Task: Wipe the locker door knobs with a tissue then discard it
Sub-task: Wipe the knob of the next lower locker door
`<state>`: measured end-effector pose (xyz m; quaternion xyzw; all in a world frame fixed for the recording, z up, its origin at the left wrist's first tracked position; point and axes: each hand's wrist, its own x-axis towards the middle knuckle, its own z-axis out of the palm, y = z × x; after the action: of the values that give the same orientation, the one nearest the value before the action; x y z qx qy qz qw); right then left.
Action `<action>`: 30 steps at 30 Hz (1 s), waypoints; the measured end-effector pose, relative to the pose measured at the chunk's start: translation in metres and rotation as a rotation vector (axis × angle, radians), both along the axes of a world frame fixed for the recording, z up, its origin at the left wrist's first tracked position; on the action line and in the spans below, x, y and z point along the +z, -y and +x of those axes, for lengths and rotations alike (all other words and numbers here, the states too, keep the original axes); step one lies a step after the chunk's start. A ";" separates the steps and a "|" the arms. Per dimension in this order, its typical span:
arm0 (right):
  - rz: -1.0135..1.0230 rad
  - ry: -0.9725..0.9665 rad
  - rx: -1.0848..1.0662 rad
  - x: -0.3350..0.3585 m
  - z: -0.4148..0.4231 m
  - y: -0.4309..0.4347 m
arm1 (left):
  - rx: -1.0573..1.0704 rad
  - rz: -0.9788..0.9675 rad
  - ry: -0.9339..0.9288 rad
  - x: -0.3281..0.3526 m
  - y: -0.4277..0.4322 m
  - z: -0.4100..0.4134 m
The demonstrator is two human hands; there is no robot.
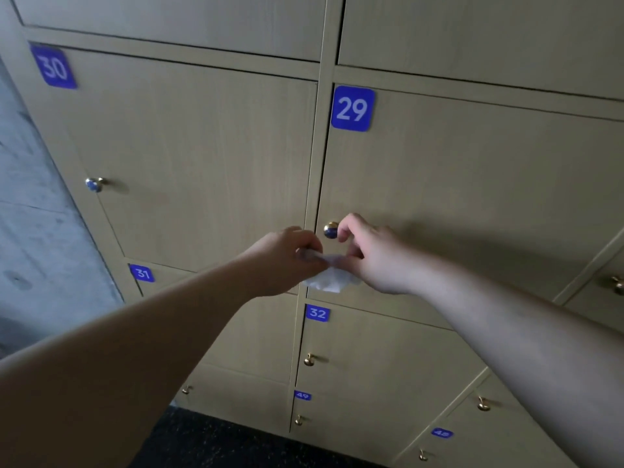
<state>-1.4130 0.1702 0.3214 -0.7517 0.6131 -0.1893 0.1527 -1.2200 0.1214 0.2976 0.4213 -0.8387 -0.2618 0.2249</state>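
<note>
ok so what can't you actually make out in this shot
Head view only:
The white crumpled tissue is blurred between the left hand and right hand; whether the right hand pinches it is unclear.
The door with the blue 31 label: mostly covered by the left forearm, no knob shows.
The small blue label at bottom right: too small and blurred to read.

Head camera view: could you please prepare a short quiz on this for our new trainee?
1. True or false: the tissue touches the knob of locker 29.
2. Which label marks the locker below it? A 30, B 32, C 45.
3. What does the left hand grip?
Key: 1 false, it hangs below the knob; 2 B; 3 the tissue.
</note>
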 end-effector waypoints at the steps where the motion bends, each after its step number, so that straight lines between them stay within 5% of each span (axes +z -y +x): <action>1: 0.028 -0.011 0.007 0.004 0.001 0.002 | -0.003 -0.044 0.007 -0.001 0.003 0.001; 9: 0.017 -0.117 0.129 0.021 0.013 0.012 | 0.135 -0.001 -0.117 -0.014 0.016 -0.001; 14: -0.681 -0.322 0.164 0.066 0.002 0.032 | 0.189 0.049 -0.187 -0.024 0.025 -0.001; 18: -1.021 -0.701 0.131 0.100 -0.012 0.056 | 0.222 0.103 -0.229 -0.031 0.036 -0.009; 23: -1.083 -0.945 0.068 0.126 -0.015 0.070 | 0.230 0.298 -0.432 -0.053 0.040 -0.027; 30: -1.036 -1.129 0.006 0.115 -0.025 0.082 | 0.241 0.589 -0.963 -0.076 0.034 -0.048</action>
<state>-1.4376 0.0881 0.4363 -0.7118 0.4288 -0.0396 -0.5549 -1.2676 0.0877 0.2219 0.3919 -0.4796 -0.6190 0.4830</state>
